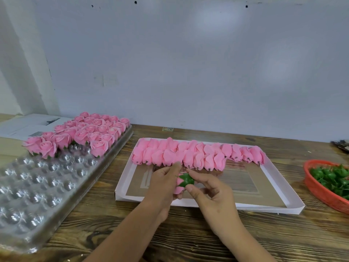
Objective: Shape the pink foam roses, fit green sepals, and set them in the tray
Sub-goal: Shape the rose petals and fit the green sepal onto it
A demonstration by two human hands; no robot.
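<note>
Above the near half of the pink cardboard box lid (264, 208), the left hand (162, 183) gripped a pink foam rose (178, 188), fingers curled around the petals. The right hand (211, 191) pinched a green sepal (187, 180) seated on the rose base. Unshaped pink buds (198, 155) lay in rows along the lid's far edge. Left of the lid, a clear plastic tray (37, 186) held finished roses (85, 133) at its far end. Right of the lid, a red basket (321, 191) held loose sepals (332, 176) on the wooden tabletop (170, 237).
</note>
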